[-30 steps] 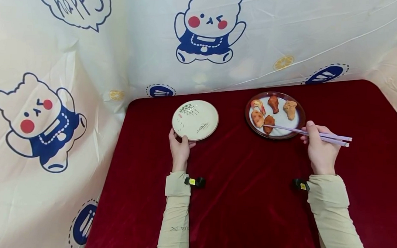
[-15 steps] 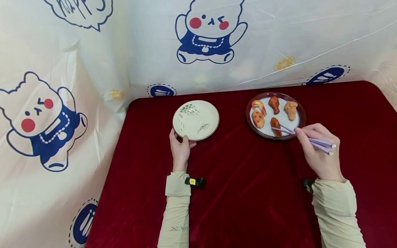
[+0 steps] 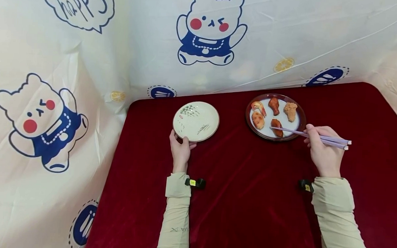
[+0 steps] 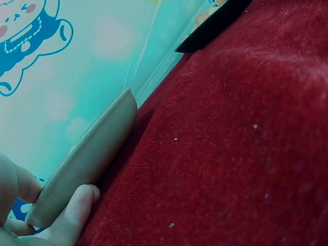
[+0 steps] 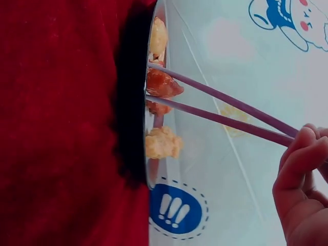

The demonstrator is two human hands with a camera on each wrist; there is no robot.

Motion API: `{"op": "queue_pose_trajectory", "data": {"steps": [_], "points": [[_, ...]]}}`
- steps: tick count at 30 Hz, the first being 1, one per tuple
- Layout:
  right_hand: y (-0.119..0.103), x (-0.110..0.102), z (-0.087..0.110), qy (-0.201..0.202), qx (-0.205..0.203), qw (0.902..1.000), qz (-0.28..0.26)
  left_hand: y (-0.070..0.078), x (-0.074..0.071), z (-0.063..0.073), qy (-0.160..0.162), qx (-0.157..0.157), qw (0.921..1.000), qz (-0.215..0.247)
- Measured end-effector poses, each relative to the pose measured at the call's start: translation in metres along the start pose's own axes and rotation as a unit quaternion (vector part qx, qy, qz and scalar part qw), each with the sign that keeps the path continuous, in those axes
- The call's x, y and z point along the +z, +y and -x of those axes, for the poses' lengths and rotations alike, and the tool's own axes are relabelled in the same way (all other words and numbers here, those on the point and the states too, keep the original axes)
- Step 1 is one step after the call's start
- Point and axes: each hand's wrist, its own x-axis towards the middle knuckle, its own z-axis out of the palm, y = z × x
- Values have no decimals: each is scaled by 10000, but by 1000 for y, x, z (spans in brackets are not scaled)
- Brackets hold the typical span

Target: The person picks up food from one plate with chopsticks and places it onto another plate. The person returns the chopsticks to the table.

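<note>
My left hand point(image 3: 180, 151) grips the near-left rim of a small white plate point(image 3: 196, 121) with ink drawings; in the left wrist view, fingers and thumb pinch the plate point(image 4: 84, 159) from either side. A pair of light purple chopsticks point(image 3: 334, 140) is in my right hand point(image 3: 325, 153). Their tips lie at a glossy brown chicken wing point(image 3: 277, 129) on the brown-rimmed plate point(image 3: 249, 122). In the right wrist view the chopsticks point(image 5: 225, 98) stand apart, one tip on each side of a glazed brown piece point(image 5: 163, 83).
Also on the brown-rimmed plate are a shrimp point(image 3: 259, 106), a spotted golden piece point(image 3: 258, 120), a drumstick point(image 3: 274, 106) and a fried chicken piece point(image 3: 290, 111). A dark red cloth point(image 3: 235, 192) covers the table. A printed curtain point(image 3: 148, 44) hangs behind and to the left.
The chicken wing has shifted right, away from the spotted golden piece. My right hand has moved slightly right, turning the chopsticks and then turning them back. The left hand stays at the white plate.
</note>
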Motion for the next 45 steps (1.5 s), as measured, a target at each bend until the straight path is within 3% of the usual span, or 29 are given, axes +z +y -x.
{"op": "queue_pose_trajectory", "data": {"steps": [3, 6, 10, 20, 26, 36, 45], "points": [[3, -2, -3, 213, 450, 9939, -988, 0, 1, 0, 13, -2, 10000, 0], [6, -2, -5, 463, 910, 9744, -2001, 0, 0, -1, 23, -17, 10000, -26], [9, -3, -8, 712, 1160, 9553, -2625, 0, 0, 0, 17, -26, 10000, -43], [13, -3, -11, 887, 1149, 9359, -3211, 1, 1, -1, 26, -17, 10000, -30], [14, -4, -11, 1002, 1171, 9283, -3385, 2, 0, -2, -135, -135, 9998, 101], [13, -8, -12, 1044, 1114, 9157, -3717, 23, -3, 12, -236, -231, 9995, -10], [10, -5, -11, 975, 849, 9012, -4136, 22, -2, 13, -258, -159, 9995, 100]]}}
